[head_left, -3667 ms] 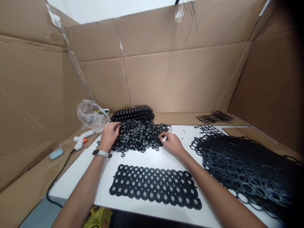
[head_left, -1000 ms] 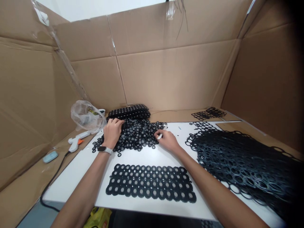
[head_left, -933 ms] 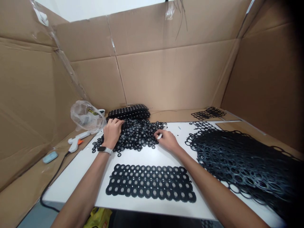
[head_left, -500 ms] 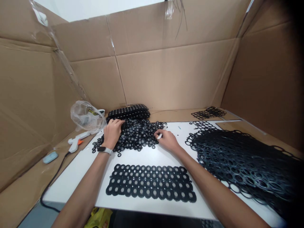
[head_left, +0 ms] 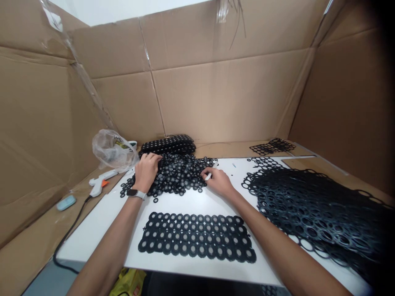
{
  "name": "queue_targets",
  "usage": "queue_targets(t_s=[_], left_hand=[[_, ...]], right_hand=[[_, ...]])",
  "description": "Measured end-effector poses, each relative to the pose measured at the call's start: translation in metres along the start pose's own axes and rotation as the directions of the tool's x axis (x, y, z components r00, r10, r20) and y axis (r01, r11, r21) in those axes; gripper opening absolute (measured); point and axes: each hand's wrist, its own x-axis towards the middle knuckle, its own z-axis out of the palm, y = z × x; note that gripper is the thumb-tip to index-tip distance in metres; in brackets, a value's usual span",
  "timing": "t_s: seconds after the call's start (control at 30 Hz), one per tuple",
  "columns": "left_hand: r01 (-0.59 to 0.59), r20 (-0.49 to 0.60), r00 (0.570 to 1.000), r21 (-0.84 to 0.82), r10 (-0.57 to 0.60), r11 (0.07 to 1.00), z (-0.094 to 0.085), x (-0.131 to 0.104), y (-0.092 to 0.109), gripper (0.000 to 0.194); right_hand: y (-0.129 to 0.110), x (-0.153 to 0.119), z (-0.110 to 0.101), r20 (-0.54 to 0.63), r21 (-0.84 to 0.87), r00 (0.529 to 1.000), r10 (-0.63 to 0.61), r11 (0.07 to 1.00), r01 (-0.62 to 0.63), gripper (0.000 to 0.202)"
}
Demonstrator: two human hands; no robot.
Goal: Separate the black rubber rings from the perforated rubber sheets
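White tabletop [head_left: 179,204] bore the ring pile [head_left: 177,174], likely light, slippery, best rim-pinched; left of it, the left hand [head_left: 146,169] bunched fingers, grip unclear; right, the right hand [head_left: 219,181] finger-clamped 1 white tool [head_left: 208,176]

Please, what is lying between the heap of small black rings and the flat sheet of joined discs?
In the head view, white tabletop lies between the heap and the sheet, with one loose ring toward the left.

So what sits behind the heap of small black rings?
A black stack with rows of light dots, and behind that the cardboard wall. The heap hides the stack's lower front, and the left hand covers part of the heap.
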Motion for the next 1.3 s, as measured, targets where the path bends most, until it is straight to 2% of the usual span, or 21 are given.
queue_targets(t_s=[1.3], left_hand=[[-0.014, 0.013, 1.0, -0.016, 0.014, 1.0, -0.0009, 0.0005, -0.0008, 0.028]], right_hand=[[0.0025, 0.0003, 0.0017, -0.002, -0.005, 1.0, 0.004, 1.0, -0.004, 0.026]])
